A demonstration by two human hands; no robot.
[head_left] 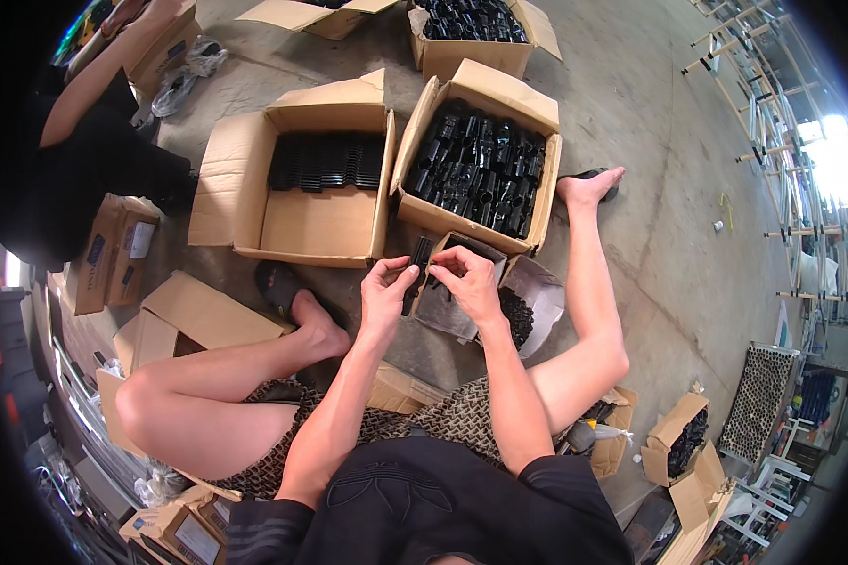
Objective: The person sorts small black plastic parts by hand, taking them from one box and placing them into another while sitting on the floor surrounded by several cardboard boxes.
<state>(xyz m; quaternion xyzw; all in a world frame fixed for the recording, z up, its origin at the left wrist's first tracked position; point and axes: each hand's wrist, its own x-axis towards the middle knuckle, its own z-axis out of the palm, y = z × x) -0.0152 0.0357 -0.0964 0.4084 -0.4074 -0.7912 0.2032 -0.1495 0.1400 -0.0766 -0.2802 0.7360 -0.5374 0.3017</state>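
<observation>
Head | left hand (384, 287) grip pinched on black strip (415, 275) | right hand (466, 281) grip pinched on same strip

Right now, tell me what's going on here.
A person sits on the concrete floor with legs spread. Both hands, the left hand and the right hand, pinch a small black plastic part between them, over a small open box. Ahead stand two open cardboard boxes: the left carton holds a row of flat black pieces, the right carton is full of black tubular fittings. Another person sits at the upper left.
</observation>
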